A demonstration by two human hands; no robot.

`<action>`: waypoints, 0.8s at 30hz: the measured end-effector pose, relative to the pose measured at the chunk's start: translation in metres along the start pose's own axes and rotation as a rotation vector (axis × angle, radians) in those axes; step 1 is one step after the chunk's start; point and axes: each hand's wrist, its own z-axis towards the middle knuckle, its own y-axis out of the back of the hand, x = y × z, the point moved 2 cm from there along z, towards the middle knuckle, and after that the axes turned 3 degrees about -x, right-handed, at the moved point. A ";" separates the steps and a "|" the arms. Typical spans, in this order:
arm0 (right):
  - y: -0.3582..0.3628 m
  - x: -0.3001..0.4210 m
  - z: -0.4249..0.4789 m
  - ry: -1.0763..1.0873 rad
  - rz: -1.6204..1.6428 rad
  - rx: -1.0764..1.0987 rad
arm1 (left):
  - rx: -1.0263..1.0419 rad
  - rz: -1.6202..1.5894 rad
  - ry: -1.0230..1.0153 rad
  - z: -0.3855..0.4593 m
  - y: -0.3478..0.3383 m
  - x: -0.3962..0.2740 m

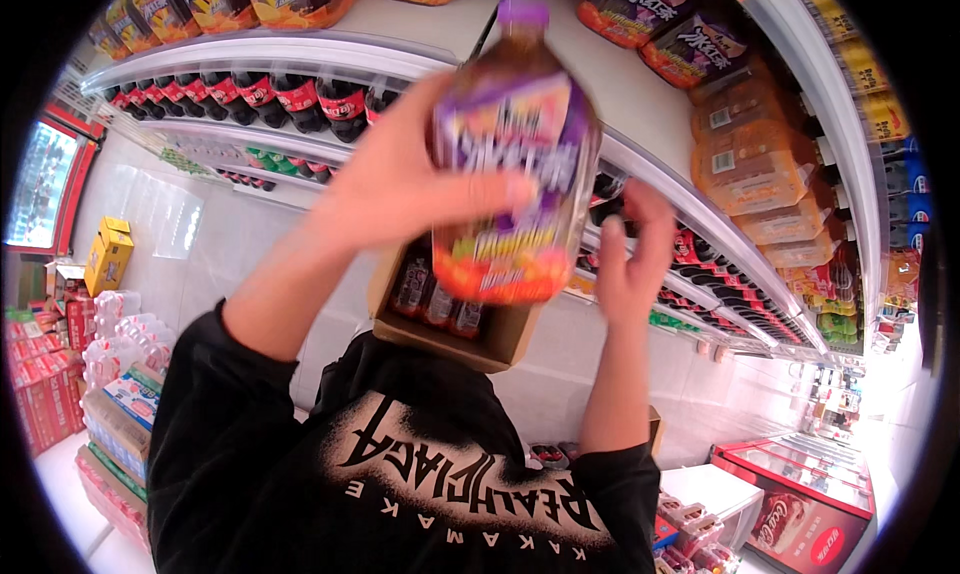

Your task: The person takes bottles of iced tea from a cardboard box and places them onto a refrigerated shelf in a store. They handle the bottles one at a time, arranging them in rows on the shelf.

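Observation:
My left hand [397,176] grips a large plastic bottle of iced tea [517,251] with a purple cap and a purple and orange label. Slightly blurred, the bottle is upright in front of the shelves, its cap reaching over the upper shelf board [645,116]. To its right, my right hand [637,251] is raised with thumb and fingers apart, holding nothing. Below the bottle stands an open cardboard box [450,349] with several dark bottles [442,304] inside, partly hidden by the held bottle.
Iced tea bottles [300,0] line the upper shelf at left; more tea bottles [690,45] and orange shrink-wrapped packs [750,161] are at right. Cola bottles [289,98] fill a lower shelf. Stacked cartons [120,416] stand at left, a red chest freezer [802,499] at lower right.

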 end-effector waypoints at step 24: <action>-0.028 -0.065 0.085 0.356 -0.700 -0.369 | -0.381 1.096 -0.560 0.223 0.003 -0.022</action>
